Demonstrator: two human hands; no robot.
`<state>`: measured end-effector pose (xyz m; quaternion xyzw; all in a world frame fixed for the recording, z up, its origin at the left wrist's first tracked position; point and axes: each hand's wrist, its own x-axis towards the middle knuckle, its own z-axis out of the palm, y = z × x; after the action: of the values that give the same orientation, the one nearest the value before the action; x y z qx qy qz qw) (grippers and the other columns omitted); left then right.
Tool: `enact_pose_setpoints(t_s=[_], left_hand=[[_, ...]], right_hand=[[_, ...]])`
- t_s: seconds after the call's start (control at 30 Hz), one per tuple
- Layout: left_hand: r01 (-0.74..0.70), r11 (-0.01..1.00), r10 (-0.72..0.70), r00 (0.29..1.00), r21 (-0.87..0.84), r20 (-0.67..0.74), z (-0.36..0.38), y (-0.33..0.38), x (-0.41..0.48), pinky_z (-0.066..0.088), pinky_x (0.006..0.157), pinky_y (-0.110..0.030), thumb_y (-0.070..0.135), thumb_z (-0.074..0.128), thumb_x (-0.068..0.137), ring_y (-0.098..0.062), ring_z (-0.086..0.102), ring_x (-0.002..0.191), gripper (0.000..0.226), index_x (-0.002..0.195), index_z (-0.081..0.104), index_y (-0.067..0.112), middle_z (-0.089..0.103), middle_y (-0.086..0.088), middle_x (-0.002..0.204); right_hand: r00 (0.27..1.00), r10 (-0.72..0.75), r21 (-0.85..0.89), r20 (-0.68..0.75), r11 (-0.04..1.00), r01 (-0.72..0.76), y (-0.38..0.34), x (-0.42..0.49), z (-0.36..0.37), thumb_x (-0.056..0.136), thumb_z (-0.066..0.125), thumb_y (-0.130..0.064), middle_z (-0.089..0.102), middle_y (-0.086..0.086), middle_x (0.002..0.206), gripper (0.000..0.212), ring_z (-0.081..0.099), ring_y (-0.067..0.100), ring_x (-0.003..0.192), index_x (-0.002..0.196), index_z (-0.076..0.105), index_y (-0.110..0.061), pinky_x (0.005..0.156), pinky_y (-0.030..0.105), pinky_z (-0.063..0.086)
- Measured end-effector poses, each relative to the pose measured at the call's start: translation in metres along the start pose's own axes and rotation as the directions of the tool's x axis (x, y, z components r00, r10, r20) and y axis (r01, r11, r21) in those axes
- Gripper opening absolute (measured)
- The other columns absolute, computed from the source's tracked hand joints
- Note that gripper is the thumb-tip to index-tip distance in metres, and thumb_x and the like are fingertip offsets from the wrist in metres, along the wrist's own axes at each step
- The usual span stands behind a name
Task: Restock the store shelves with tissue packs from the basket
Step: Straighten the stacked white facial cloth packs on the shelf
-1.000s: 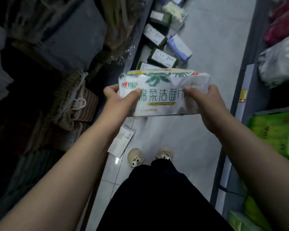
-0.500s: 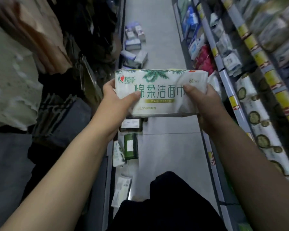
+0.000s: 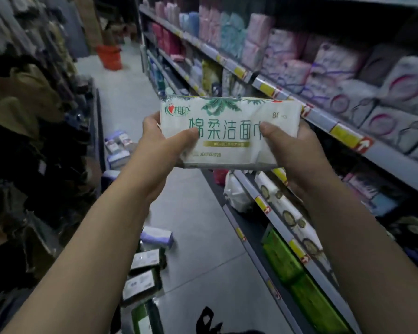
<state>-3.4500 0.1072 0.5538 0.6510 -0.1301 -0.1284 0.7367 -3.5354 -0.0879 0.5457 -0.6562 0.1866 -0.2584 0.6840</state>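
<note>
A white tissue pack (image 3: pixel 229 131) with green lettering and a palm-leaf print is held flat in front of me at chest height. My left hand (image 3: pixel 162 145) grips its left end, thumb on the front. My right hand (image 3: pixel 292 148) grips its right end the same way. The pack hangs over the aisle, just left of the store shelves (image 3: pixel 323 121) on the right, which hold pink, white and purple tissue bundles. No basket is in view.
Lower shelves on the right carry green packs (image 3: pixel 297 280) and white rolls (image 3: pixel 285 208). Several loose packs (image 3: pixel 145 273) lie on the grey floor along the left. Dark goods fill the left rack (image 3: pixel 34 141). An orange bucket (image 3: pixel 109 56) stands far down the aisle.
My view has lifted from the floor and my feet up to the aisle and the right-hand shelves. Both hands have kept hold of the pack, which has risen slightly and shifted right.
</note>
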Motion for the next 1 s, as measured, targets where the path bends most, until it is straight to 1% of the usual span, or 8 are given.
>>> enact_pose_setpoints(t_s=[0.17,0.33,0.4,0.5,0.6,0.77,0.93,1.0], left_hand=[[-0.072,0.997,0.073,0.986,-0.017,0.151,0.050,0.018,0.036,0.059,0.070,-0.037,0.007,0.066,0.089,-0.019,0.071,0.094,0.058,0.136,0.032,0.007,0.065,-0.007,0.120],[-0.091,0.994,0.105,0.931,-0.056,0.350,0.089,0.032,0.071,0.059,0.076,-0.034,0.016,0.073,0.079,-0.020,0.071,0.099,0.071,0.139,0.035,0.010,0.065,-0.006,0.124],[-0.114,0.991,0.131,0.902,-0.065,0.412,0.103,0.040,0.085,0.059,0.077,-0.031,0.014,0.072,0.084,-0.019,0.072,0.098,0.065,0.138,0.037,0.011,0.067,-0.006,0.122],[-0.147,0.984,0.177,0.843,-0.099,0.508,0.126,0.055,0.106,0.058,0.070,-0.024,0.011,0.067,0.090,-0.014,0.073,0.092,0.051,0.133,0.039,0.013,0.069,-0.002,0.116],[-0.165,0.977,0.213,0.760,-0.135,0.614,0.150,0.072,0.123,0.057,0.084,-0.031,0.018,0.073,0.084,-0.014,0.071,0.098,0.059,0.134,0.041,0.013,0.069,-0.001,0.117],[-0.188,0.957,0.290,0.622,-0.221,0.728,0.187,0.097,0.145,0.055,0.076,-0.023,0.015,0.070,0.087,-0.013,0.069,0.100,0.051,0.130,0.042,0.017,0.066,0.000,0.118],[-0.185,0.936,0.352,0.474,-0.299,0.807,0.221,0.119,0.165,0.053,0.083,-0.028,0.020,0.070,0.089,-0.013,0.068,0.104,0.049,0.131,0.045,0.022,0.064,-0.001,0.125],[-0.204,0.928,0.370,0.450,-0.310,0.813,0.234,0.127,0.173,0.052,0.090,-0.031,0.032,0.076,0.080,-0.015,0.065,0.110,0.060,0.131,0.045,0.028,0.061,-0.001,0.127]], right_hand=[[0.981,-0.099,-0.046,-0.168,0.995,0.092,-0.030,0.019,-0.037,0.089,0.069,-0.020,0.072,-0.004,0.102,0.017,0.072,0.013,0.090,0.104,0.061,-0.022,0.073,0.033,0.059],[0.932,-0.163,-0.095,-0.325,0.986,0.139,-0.053,0.025,-0.067,0.079,0.075,-0.033,0.071,-0.003,0.111,0.045,0.071,0.015,0.094,0.119,0.058,-0.020,0.071,0.036,0.059],[0.905,-0.192,-0.115,-0.380,0.980,0.160,-0.063,0.024,-0.073,0.082,0.075,-0.032,0.070,-0.003,0.112,0.039,0.070,0.017,0.098,0.115,0.057,-0.024,0.073,0.039,0.060],[0.843,-0.246,-0.141,-0.479,0.969,0.202,-0.082,0.024,-0.080,0.085,0.074,-0.028,0.069,-0.001,0.116,0.042,0.069,0.017,0.100,0.121,0.054,-0.019,0.078,0.041,0.060],[0.757,-0.285,-0.170,-0.588,0.958,0.229,-0.106,0.022,-0.082,0.072,0.078,-0.037,0.069,-0.001,0.116,0.062,0.069,0.018,0.102,0.126,0.053,-0.017,0.085,0.043,0.058],[0.618,-0.350,-0.239,-0.704,0.936,0.257,-0.139,0.015,-0.085,0.085,0.074,-0.026,0.070,-0.001,0.113,0.040,0.070,0.014,0.099,0.119,0.055,-0.017,0.085,0.037,0.058],[0.492,-0.420,-0.324,-0.763,0.906,0.272,-0.163,0.017,-0.085,0.085,0.074,-0.026,0.070,-0.002,0.113,0.043,0.069,0.015,0.100,0.122,0.055,-0.018,0.084,0.037,0.058],[0.451,-0.438,-0.342,-0.777,0.897,0.281,-0.173,0.021,-0.088,0.084,0.075,-0.026,0.070,-0.002,0.113,0.039,0.069,0.017,0.101,0.118,0.055,-0.021,0.085,0.040,0.058]])
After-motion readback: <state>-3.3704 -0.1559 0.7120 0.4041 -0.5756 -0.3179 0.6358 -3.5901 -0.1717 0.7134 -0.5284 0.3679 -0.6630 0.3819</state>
